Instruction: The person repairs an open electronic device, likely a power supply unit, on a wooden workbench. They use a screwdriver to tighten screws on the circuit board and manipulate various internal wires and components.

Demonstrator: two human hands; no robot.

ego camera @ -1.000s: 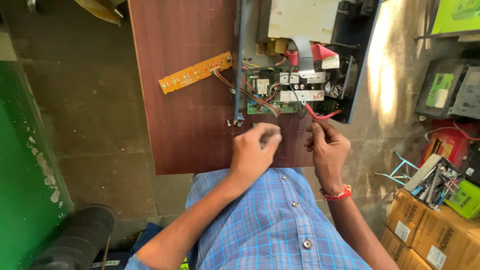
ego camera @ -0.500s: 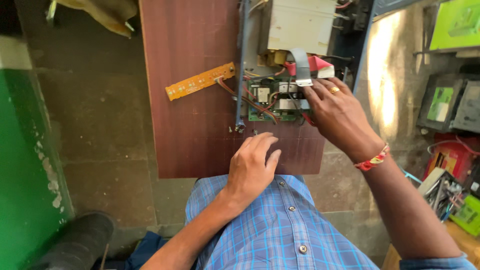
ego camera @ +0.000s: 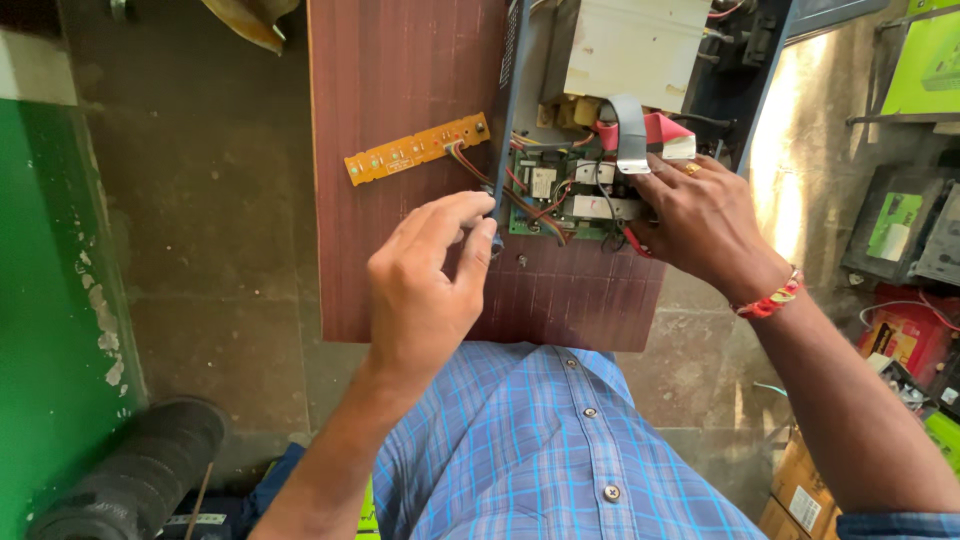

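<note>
Nearest to us is our blue checked cotton shirt (ego camera: 560,450), buttoned down the front. Just above it our left hand (ego camera: 425,285) hovers over the reddish-brown, wood-grain laminate table (ego camera: 400,200), fingers curled loosely with the fingertips (ego camera: 480,240) meeting at the lower corner of the dark metal case wall (ego camera: 508,110); we cannot tell whether they pinch anything there. A small screw (ego camera: 521,260) lies on the table just beside that corner.

Our right hand (ego camera: 700,225), with a ring and a red thread band at the wrist, rests on the green circuit board (ego camera: 560,200) inside the open case, fingers bent and pressed among the white connectors and red wires; what they grip is hidden.

The board lies flat in the case's near end, its long axis running left to right. A bundle of coloured wires (ego camera: 470,165) leads from it to a narrow yellow strip board (ego camera: 418,148), flat on the table outside the case, its long axis tilted, the right end farther from us.

Beyond the board a grey ribbon cable (ego camera: 630,130) arches upward, and behind it sits a boxy cream transformer (ego camera: 630,45) with smooth painted faces.
</note>
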